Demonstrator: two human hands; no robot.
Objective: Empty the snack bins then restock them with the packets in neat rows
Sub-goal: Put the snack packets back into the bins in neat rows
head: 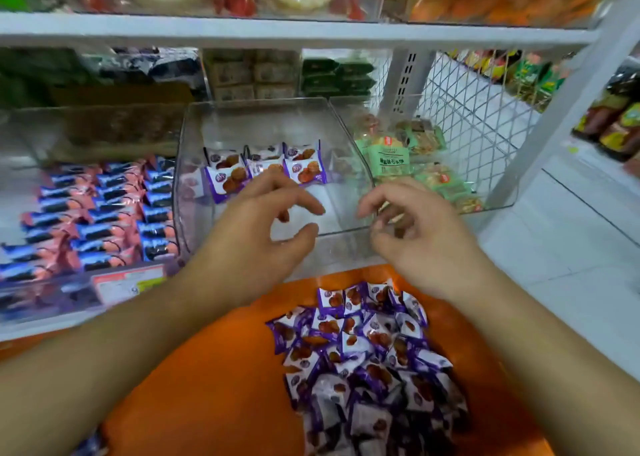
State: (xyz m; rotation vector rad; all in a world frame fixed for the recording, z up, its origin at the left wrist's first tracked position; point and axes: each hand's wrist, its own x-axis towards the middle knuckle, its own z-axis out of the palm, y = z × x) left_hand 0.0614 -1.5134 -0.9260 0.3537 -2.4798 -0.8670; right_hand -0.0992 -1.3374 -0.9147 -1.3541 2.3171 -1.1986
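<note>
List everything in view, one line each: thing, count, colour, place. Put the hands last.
clear bin: one, transparent, centre shelf.
purple packets in bin: about six, purple-white, two rows at the back.
loose purple packets: a large pile, in the orange container below.
blue-pink packets: many, in rows, left bin.
green packets: several, right bin.
upper shelf: one, white, blurred snacks above.
wire mesh panel: one, white, right.
left hand: empty, fingers loosely curled, over the bin front.
right hand: empty, at the bin's right front corner.
</note>
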